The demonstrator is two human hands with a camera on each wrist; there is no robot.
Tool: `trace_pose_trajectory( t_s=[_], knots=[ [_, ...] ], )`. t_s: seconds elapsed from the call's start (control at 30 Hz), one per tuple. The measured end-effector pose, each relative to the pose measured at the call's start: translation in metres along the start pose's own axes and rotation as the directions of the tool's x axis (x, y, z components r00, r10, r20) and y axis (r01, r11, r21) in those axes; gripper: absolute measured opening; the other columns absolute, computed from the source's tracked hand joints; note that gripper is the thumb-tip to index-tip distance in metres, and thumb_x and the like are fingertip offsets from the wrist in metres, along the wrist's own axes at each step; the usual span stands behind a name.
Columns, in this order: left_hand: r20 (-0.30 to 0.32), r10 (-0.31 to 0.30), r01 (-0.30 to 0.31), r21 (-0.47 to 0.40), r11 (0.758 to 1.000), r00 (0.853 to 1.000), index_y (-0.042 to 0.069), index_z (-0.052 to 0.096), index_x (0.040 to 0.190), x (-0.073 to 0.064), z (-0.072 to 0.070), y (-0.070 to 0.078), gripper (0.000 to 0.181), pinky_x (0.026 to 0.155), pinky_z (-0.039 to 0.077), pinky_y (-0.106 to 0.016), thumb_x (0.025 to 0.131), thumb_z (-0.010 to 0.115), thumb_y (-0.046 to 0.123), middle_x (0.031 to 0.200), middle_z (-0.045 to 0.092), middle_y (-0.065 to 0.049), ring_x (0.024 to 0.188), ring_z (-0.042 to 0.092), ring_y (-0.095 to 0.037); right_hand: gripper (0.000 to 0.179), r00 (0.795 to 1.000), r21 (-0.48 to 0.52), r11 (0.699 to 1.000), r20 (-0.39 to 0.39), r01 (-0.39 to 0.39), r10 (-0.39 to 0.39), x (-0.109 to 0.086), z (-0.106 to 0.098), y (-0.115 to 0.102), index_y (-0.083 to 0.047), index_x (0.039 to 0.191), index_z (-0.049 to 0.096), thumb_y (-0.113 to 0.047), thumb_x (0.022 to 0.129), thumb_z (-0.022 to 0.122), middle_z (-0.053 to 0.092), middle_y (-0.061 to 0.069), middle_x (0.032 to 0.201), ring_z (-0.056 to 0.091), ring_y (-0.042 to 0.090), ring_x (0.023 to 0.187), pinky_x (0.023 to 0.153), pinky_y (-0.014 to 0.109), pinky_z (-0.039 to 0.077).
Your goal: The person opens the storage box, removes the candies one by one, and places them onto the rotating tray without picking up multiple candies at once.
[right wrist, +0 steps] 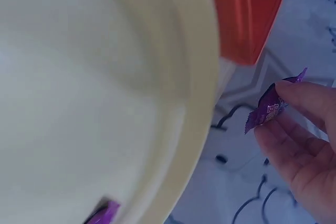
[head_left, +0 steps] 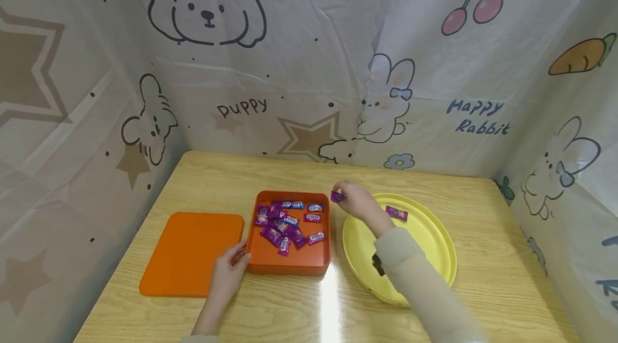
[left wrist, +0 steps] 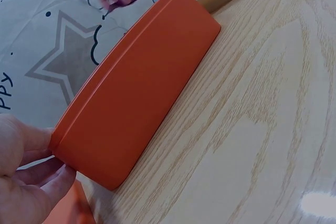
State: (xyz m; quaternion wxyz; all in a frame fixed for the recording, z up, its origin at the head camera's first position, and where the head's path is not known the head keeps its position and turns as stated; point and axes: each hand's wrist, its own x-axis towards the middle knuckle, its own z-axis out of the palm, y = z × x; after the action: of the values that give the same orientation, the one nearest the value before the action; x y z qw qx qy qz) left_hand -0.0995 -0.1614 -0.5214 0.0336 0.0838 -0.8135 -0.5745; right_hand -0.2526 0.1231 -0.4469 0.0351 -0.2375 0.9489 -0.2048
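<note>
My right hand (head_left: pixel 357 202) pinches a purple wrapped candy (right wrist: pixel 270 103) between thumb and fingers, above the gap between the orange box (head_left: pixel 289 269) and the yellow plate (head_left: pixel 446 246). With thumb and fingers, my left hand (head_left: pixel 228 272) grips the box at its near left side; the left wrist view shows the thumb at the rim. Inside the box lie several wrapped candies (head_left: pixel 281 226), purple, pink and blue, some piled in the middle and some apart at the right. One purple candy (head_left: pixel 397 213) rests on the plate's far part; the forearm hides some of the plate.
A flat orange lid (head_left: pixel 188 257) lies on the wooden table (head_left: pixel 270 311) left of the box. Behind the table hangs a printed cloth (head_left: pixel 299 64), which also covers both sides. A small dark thing (head_left: pixel 378 265) shows beside the right sleeve.
</note>
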Motion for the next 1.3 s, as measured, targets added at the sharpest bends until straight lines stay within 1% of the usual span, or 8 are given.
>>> trace_pose_trajectory(
  t_s=[0.3,0.47,0.67,0.97,1.07,1.17,1.23,1.3],
  knots=[
    [0.014,-0.031,0.031,-0.014,0.999,0.999,-0.008,0.048,0.127,0.0,-0.001,0.0,0.039,0.092,0.045,-0.038,0.09,0.055,0.004,0.124,0.051,-0.028,0.113,0.051,-0.038,0.026,0.988,0.028,0.988,-0.022,-0.15,0.15,-0.032,-0.013,0.058,0.003,0.103,0.059,0.003,0.078,0.065,0.056,0.018,0.091,0.058,0.03,0.081,0.072,0.04,0.053],
    [0.001,-0.01,0.01,-0.004,1.0,1.0,-0.009,0.049,0.125,0.0,0.0,-0.001,0.038,0.091,0.046,-0.039,0.089,0.056,0.003,0.122,0.052,-0.028,0.111,0.053,-0.038,0.029,0.964,0.008,0.964,-0.008,-0.266,0.266,-0.051,-0.019,0.082,0.007,0.106,0.056,0.004,0.079,0.064,0.054,0.019,0.089,0.057,0.03,0.078,0.07,0.041,0.052],
    [-0.001,-0.007,0.007,-0.001,1.0,1.0,-0.009,0.049,0.125,0.0,0.0,-0.001,0.039,0.091,0.046,-0.039,0.089,0.056,0.003,0.122,0.053,-0.028,0.111,0.053,-0.038,0.028,0.927,-0.027,0.927,0.016,-0.374,0.374,-0.072,-0.025,0.104,0.01,0.106,0.055,0.005,0.079,0.063,0.057,0.028,0.101,0.056,0.04,0.091,0.08,0.049,0.05],
    [0.012,0.004,-0.004,0.001,1.0,1.0,-0.011,0.048,0.126,-0.001,-0.001,0.001,0.04,0.092,0.045,-0.039,0.09,0.055,0.005,0.124,0.05,-0.029,0.112,0.052,-0.039,0.028,0.879,-0.061,0.883,0.077,-0.466,0.47,-0.094,-0.028,0.12,0.016,0.107,0.053,0.007,0.081,0.057,0.054,0.032,0.108,0.052,0.046,0.099,0.087,0.052,0.046],
    [0.012,-0.003,0.003,0.003,1.0,1.0,-0.01,0.047,0.126,-0.001,-0.001,0.002,0.04,0.092,0.045,-0.038,0.09,0.055,0.005,0.124,0.051,-0.029,0.112,0.052,-0.038,0.026,0.876,-0.074,0.88,0.085,-0.469,0.474,-0.096,-0.027,0.123,0.016,0.104,0.054,0.006,0.081,0.057,0.057,0.031,0.102,0.056,0.041,0.091,0.082,0.048,0.05],
    [0.011,-0.009,0.009,0.003,1.0,1.0,-0.01,0.048,0.126,-0.001,0.0,0.003,0.04,0.092,0.045,-0.038,0.09,0.055,0.005,0.123,0.051,-0.029,0.112,0.052,-0.038,0.012,0.863,-0.062,0.868,0.098,-0.492,0.496,-0.097,-0.025,0.126,0.013,0.091,0.057,0.007,0.08,0.056,0.058,0.023,0.085,0.056,0.03,0.072,0.065,0.038,0.053],
    [0.011,-0.01,0.01,0.0,1.0,1.0,-0.01,0.048,0.126,0.0,0.0,0.003,0.039,0.092,0.046,-0.038,0.09,0.056,0.004,0.123,0.051,-0.029,0.112,0.052,-0.039,0.003,0.852,-0.055,0.859,0.108,-0.51,0.513,-0.098,-0.023,0.128,0.008,0.081,0.056,0.009,0.078,0.056,0.056,0.016,0.074,0.052,0.022,0.061,0.053,0.029,0.049],
    [0.01,-0.009,0.009,-0.001,1.0,1.0,-0.01,0.048,0.126,0.0,0.0,0.002,0.039,0.092,0.046,-0.038,0.09,0.056,0.003,0.122,0.052,-0.029,0.111,0.052,-0.039,0.006,0.839,-0.053,0.848,0.123,-0.528,0.53,-0.099,-0.022,0.128,0.004,0.076,0.055,0.01,0.075,0.054,0.053,0.011,0.068,0.049,0.018,0.056,0.047,0.023,0.044]
  ],
)
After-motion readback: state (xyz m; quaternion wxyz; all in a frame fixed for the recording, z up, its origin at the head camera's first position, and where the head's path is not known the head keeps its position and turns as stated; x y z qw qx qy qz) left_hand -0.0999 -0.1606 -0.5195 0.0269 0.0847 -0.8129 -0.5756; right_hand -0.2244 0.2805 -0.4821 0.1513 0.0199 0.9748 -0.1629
